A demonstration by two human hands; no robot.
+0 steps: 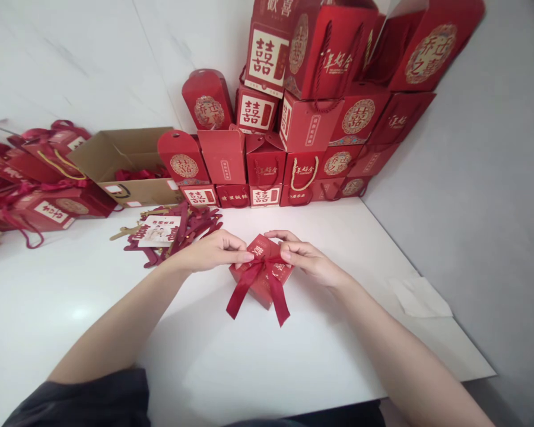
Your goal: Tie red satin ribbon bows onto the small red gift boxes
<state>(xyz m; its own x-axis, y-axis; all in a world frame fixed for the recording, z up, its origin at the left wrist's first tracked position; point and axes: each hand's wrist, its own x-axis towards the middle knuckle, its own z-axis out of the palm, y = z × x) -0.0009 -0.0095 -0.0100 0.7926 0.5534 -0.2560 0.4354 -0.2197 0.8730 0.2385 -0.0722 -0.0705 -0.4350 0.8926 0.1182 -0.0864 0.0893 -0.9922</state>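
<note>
a small red gift box [267,289] sits mid-tabletop [249,367], between both hands. the fingers of the left hand [213,250] and right hand [311,261] pinch the ribbon bow [261,265] on its top from either side. loose ribbons [187,228] lie just left, and stacked red gift boxes [311,118] stand behind.

A stacked gift box [267,56] is showing 囍 on its cream label; a red bag [333,53] is carrying 百年好合; gold print on the small box [260,244] is blurring out.
</note>
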